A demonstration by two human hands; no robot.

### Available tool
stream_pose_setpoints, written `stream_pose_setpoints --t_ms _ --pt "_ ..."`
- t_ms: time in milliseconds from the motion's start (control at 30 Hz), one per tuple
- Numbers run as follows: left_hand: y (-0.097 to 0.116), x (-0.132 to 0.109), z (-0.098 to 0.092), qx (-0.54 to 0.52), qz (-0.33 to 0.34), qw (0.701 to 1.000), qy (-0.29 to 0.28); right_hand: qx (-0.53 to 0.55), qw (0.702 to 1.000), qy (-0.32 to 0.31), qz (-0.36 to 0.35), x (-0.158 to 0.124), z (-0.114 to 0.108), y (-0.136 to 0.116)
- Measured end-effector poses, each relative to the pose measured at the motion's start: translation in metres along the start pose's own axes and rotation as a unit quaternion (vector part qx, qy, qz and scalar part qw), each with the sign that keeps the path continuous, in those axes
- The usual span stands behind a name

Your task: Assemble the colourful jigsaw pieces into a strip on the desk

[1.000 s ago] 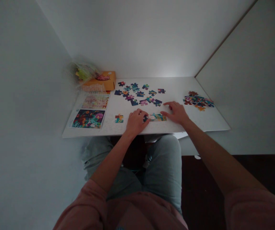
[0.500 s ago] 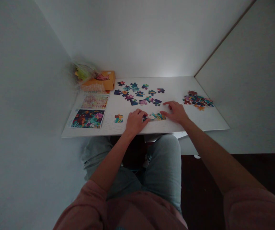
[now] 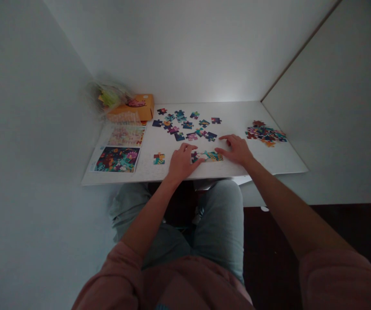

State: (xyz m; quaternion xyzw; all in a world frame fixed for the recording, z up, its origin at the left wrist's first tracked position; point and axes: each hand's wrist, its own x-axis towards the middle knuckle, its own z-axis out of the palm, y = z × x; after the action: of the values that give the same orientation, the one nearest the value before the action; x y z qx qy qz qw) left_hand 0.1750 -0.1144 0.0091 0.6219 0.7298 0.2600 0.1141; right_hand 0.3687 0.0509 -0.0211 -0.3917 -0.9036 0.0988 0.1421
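Observation:
A short joined strip of jigsaw pieces lies flat near the front edge of the white table, between my hands. My left hand rests at the strip's left end, thumb and fingers apart, the thumb by the leftmost piece. At the right end, my right hand has its thumb near the strip's corner and its index finger stretched out above it. Neither hand grips a piece. A small pair of joined-looking pieces sits left of my left hand. Several loose jigsaw pieces are spread behind the strip.
A heap of jigsaw pieces lies at the table's right. On the left are a printed picture sheet, an orange box and a crumpled clear plastic bag. Walls border the table at the back and left.
My left hand's fingers have spread and lifted off the strip's left end, uncovering more of it. My right hand has hardly moved.

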Motion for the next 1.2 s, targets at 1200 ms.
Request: stream_pose_setpoints --t_ms 1200 --pt "-0.105 -0.059 -0.07 0.095 -0.024 0.994 0.039 -0.048 0.996 0.064 -0.028 0.005 0.025 0.015"
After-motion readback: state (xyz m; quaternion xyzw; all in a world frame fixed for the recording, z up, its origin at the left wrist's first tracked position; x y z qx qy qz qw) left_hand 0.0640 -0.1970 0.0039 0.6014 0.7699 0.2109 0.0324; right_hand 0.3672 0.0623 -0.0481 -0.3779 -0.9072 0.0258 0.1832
